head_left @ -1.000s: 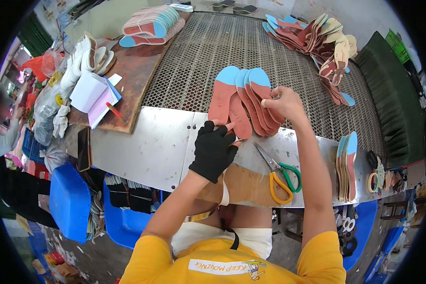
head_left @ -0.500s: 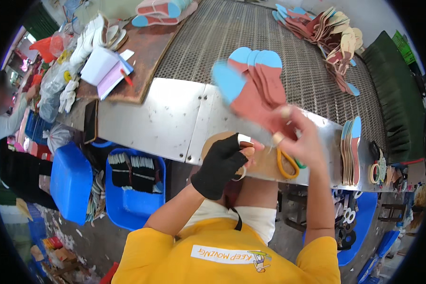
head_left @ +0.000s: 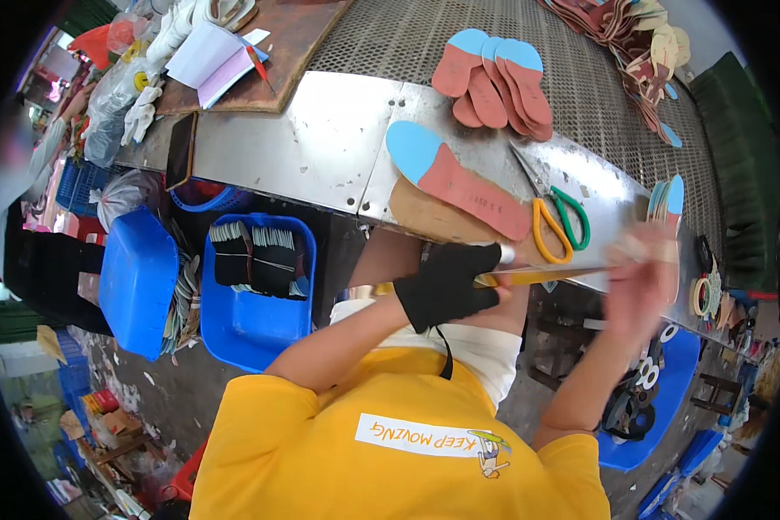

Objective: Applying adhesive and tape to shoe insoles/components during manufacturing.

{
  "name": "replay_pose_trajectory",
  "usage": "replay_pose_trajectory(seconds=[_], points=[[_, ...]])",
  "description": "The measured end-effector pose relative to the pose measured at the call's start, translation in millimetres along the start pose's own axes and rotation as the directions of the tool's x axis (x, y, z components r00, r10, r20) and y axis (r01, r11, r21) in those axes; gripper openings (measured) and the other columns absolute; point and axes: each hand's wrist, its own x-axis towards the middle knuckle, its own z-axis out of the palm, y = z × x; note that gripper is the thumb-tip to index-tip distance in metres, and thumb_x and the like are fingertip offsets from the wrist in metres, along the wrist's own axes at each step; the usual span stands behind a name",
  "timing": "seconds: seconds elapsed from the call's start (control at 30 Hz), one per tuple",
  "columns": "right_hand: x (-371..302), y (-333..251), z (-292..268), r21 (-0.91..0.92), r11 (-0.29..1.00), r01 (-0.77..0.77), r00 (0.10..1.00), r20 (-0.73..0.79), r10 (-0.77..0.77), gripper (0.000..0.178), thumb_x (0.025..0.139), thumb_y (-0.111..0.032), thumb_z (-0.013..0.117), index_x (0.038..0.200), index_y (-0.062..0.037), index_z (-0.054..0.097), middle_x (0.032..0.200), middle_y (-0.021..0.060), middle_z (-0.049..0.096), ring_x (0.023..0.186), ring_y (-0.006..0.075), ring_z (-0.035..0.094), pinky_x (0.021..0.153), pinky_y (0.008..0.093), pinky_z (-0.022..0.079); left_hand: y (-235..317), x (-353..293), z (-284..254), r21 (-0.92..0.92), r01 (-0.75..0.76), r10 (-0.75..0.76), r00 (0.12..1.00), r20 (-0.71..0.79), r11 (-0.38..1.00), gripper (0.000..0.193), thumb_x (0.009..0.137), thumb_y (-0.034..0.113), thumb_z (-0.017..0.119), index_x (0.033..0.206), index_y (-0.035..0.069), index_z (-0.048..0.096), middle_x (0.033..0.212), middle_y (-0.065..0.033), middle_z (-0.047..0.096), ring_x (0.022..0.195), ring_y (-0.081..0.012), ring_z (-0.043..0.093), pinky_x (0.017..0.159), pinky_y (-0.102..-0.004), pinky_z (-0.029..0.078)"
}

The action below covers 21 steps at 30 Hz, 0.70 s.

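Note:
A yellowish strip of tape [head_left: 550, 276] stretches between my two hands in front of the bench edge. My left hand [head_left: 451, 286], in a black fingerless glove with white wrapping on a finger, is closed on one end. At the other end is my right hand [head_left: 640, 277], bare and blurred by motion, its fingers closed on the strip. Just beyond, a red insole with a light-blue end [head_left: 472, 186] lies flat over a brown rounded board [head_left: 425, 212]. Scissors [head_left: 563, 227] with one yellow and one green handle rest to its right, blades pointing away.
Several fanned red-and-blue insoles [head_left: 503, 82] lie at the mesh edge. More insoles stand stacked [head_left: 667, 198] at right, near tape rolls [head_left: 700, 296]. A notebook [head_left: 217, 65] lies at left. Blue tubs [head_left: 256, 334] stand below the bench. Another person [head_left: 39, 225] is at far left.
My right hand has let go of the insole, which now lies on the board, and moved right and toward me. A strip now spans both hands. The view has shifted.

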Motion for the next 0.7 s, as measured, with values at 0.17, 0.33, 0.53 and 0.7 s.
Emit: replay_pose_trajectory(seconds=[0.17, 0.33, 0.53, 0.7], points=[[-14.3, -135.1, -87.3, 0.202, 0.952, 0.231, 0.959, 0.119, -0.258, 0.017, 0.093, -0.002, 0.048, 0.11, -0.0001, 0.047, 0.075, 0.0005, 0.046, 0.053, 0.0066, 0.038, 0.045, 0.0219, 0.031, -23.6, -18.2, -32.0, 0.319, 0.013, -0.173, 0.861, 0.477, 0.948, 0.034, 0.079, 0.027, 0.072, 0.106, 0.008, 0.064, 0.086, -0.0108, 0.068, 0.075, -0.0217, 0.066, 0.071, -0.0326, 0.051], [-34.4, -74.9, -92.0, -0.525, 0.848, -0.065, 0.955, -0.281, -0.101, 0.032, 0.085, -0.011, 0.059, 0.116, -0.0052, 0.055, 0.089, -0.0014, 0.059, 0.063, 0.0048, 0.05, 0.054, 0.018, 0.043, -28.6, -14.3, -81.7, 0.412, 0.193, -0.189, 0.981, -0.051, 0.891, 0.024, 0.082, 0.019, 0.067, 0.1, 0.003, 0.065, 0.08, -0.0071, 0.066, 0.075, -0.0181, 0.063, 0.07, -0.0325, 0.05], [4.5, 57.4, -22.8, -0.712, 0.606, -0.355, 0.928, -0.189, 0.322, 0.015, 0.091, -0.015, 0.061, 0.101, -0.0051, 0.062, 0.078, 0.0027, 0.067, 0.049, 0.001, 0.046, 0.042, 0.0157, 0.033, -69.0, 77.9, -132.7, 0.208, 0.332, -0.199, 0.853, -0.483, 0.92, 0.053, 0.08, 0.013, 0.072, 0.127, 0.004, 0.05, 0.085, -0.007, 0.064, 0.065, -0.0098, 0.059, 0.053, -0.0243, 0.047], [13.9, 79.5, -2.3, -0.948, 0.318, 0.025, 0.992, 0.063, 0.109, 0.011, 0.081, -0.003, 0.065, 0.092, -0.0028, 0.066, 0.096, 0.0053, 0.067, 0.057, 0.0049, 0.051, 0.05, 0.0217, 0.039, -24.9, 58.0, -116.0, 0.035, 0.086, -0.066, 0.921, -0.385, 0.996, 0.051, 0.077, 0.0, 0.068, 0.126, 0.005, 0.054, 0.091, -0.003, 0.065, 0.082, -0.0094, 0.059, 0.075, -0.0254, 0.048]])
